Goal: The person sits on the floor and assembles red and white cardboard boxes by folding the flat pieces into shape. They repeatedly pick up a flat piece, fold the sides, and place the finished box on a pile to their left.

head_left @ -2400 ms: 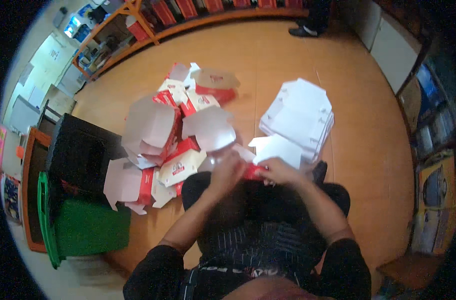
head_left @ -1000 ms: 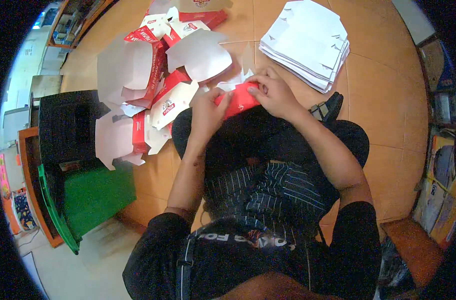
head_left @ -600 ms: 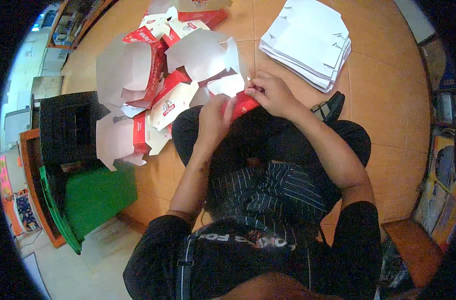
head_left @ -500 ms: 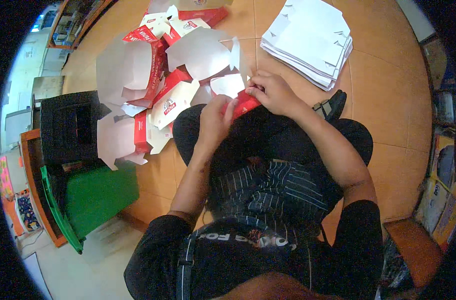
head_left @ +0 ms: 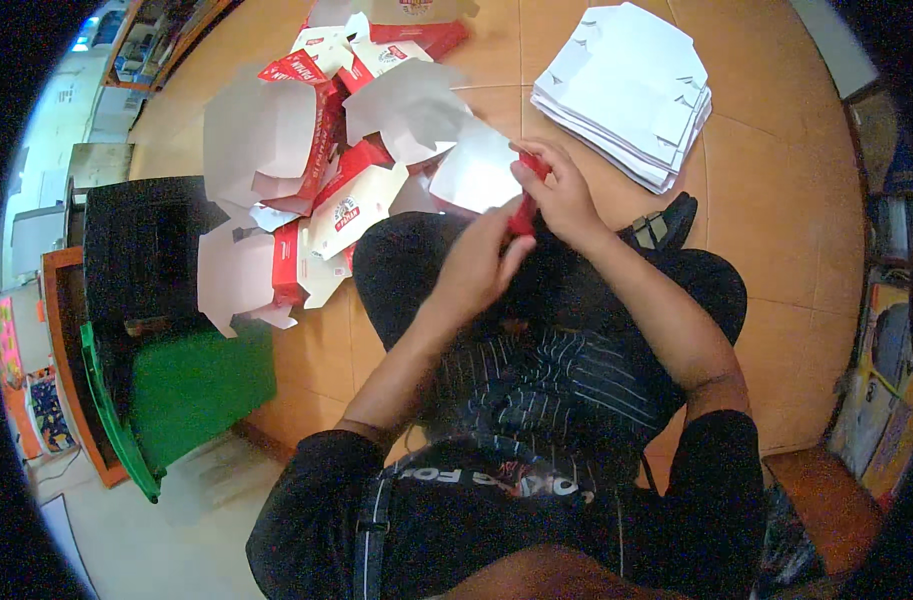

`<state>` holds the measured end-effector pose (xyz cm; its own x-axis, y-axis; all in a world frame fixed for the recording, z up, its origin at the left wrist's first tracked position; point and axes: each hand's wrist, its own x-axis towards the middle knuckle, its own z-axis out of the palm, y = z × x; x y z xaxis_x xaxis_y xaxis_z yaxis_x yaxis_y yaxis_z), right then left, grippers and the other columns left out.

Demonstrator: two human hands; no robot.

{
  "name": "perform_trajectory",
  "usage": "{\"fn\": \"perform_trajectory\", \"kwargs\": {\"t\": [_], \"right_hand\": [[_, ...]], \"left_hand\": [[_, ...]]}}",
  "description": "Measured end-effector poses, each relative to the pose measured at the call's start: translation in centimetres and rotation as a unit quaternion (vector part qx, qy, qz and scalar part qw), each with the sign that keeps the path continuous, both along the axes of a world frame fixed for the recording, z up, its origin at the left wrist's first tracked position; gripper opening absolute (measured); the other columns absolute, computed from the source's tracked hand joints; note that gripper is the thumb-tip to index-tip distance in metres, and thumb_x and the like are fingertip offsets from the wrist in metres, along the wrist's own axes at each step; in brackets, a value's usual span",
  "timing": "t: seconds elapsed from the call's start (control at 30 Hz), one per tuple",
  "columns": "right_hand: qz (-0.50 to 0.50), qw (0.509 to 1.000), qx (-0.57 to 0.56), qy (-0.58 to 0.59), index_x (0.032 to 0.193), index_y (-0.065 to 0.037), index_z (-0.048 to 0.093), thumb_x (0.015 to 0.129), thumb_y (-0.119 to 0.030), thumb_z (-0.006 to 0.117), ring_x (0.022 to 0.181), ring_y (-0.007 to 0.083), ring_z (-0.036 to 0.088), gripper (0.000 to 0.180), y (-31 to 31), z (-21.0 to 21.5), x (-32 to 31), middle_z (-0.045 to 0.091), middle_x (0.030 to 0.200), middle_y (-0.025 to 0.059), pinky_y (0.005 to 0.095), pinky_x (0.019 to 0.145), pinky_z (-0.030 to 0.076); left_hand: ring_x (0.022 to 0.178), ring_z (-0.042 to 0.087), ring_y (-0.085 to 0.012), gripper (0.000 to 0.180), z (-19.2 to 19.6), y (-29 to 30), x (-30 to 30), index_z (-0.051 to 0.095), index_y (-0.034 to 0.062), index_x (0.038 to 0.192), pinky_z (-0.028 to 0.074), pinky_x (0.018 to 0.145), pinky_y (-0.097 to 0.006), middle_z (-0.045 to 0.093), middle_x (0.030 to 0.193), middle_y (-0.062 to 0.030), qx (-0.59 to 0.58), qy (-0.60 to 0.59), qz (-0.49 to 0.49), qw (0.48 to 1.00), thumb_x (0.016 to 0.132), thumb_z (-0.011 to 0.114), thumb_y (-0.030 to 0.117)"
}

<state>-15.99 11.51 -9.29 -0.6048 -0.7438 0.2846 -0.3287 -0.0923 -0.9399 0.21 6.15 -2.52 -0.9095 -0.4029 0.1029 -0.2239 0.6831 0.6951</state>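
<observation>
Now holding the red-and-white box (head_left: 476, 172) turned from its earlier angle, left of the white stack (head_left: 621, 85), pinching the red wall (head_left: 523, 218) with left hand (head_left: 481, 262) and right hand (head_left: 564, 197), apparently bringing another side within reach.

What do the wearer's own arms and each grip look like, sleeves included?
The left grip and the right grip are bare human hands, no gloves or cables visible. The forearms are uncovered, with no watch or bracelet showing. Short black sleeves end around the elbows.
</observation>
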Motion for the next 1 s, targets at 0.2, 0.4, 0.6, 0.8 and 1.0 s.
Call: {"fn": "perform_trajectory", "kwargs": {"t": [0.2, 0.4, 0.6, 0.8, 1.0], "right_hand": [[-0.063, 0.932, 0.013, -0.357, 0.126, 0.0, 0.055, 0.088, -0.005, 0.058, 0.092, 0.0137, 0.058, 0.039, -0.5, -1.3, -1.8, 0.06, 0.104, 0.0052, 0.0303, 0.081, 0.051], [-0.058, 0.907, -0.11, -0.403, 0.113, -0.003, 0.054, 0.083, -0.002, 0.054, 0.08, 0.0117, 0.053, 0.031, 0.2, 0.4, -3.3, 0.056, 0.094, 0.0015, 0.0267, 0.07, 0.046], [-0.002, 0.93, -0.09, -0.357, 0.111, -0.005, 0.06, 0.082, -0.003, 0.052, 0.094, 0.0156, 0.057, 0.03, 1.1, 2.0, -3.4, 0.061, 0.102, 0.0059, 0.0274, 0.085, 0.047], [0.115, 0.932, -0.053, -0.34, 0.12, 0.001, 0.061, 0.095, -0.028, 0.058, 0.106, 0.0203, 0.06, 0.039, 2.4, 0.8, -4.0, 0.064, 0.115, 0.0103, 0.0338, 0.093, 0.049], [0.07, 0.839, -0.022, -0.539, 0.131, 0.001, 0.051, 0.092, -0.03, 0.065, 0.111, 0.0255, 0.06, 0.052, 1.7, 1.4, -2.7, 0.062, 0.121, 0.013, 0.0383, 0.099, 0.047]], "left_hand": [[0.113, 0.052, -0.0248, 0.05, -2.3, -1.3, 1.1, 0.046, -0.0012, 0.133, 0.044, 0.098, -0.039, 0.053, 0.124, -0.014, -0.066, 0.172, 0.259, 0.948, 0.092, 0.067, 0.016], [0.142, 0.031, -0.0343, 0.074, -0.2, -10.1, 2.0, 0.024, 0.0059, 0.153, 0.033, 0.112, -0.043, 0.03, 0.153, -0.0221, 0.214, 0.065, 0.236, 0.946, 0.092, 0.063, 0.021], [0.127, 0.047, -0.0238, 0.064, 0.0, -9.5, 0.6, 0.029, 0.0052, 0.152, 0.036, 0.107, -0.035, 0.049, 0.14, -0.0155, 0.442, 0.132, 0.164, 0.872, 0.097, 0.059, 0.018], [0.102, 0.062, -0.0223, 0.042, -2.0, -8.5, -0.2, 0.049, -0.0004, 0.132, 0.05, 0.092, -0.037, 0.061, 0.118, -0.0102, 0.562, 0.137, 0.231, 0.782, 0.102, 0.054, 0.029], [0.101, 0.064, -0.0242, 0.045, -2.2, -6.8, -0.8, 0.051, -0.005, 0.128, 0.053, 0.085, -0.038, 0.062, 0.114, -0.0137, 0.433, 0.22, 0.321, 0.813, 0.095, 0.059, 0.025]]}}
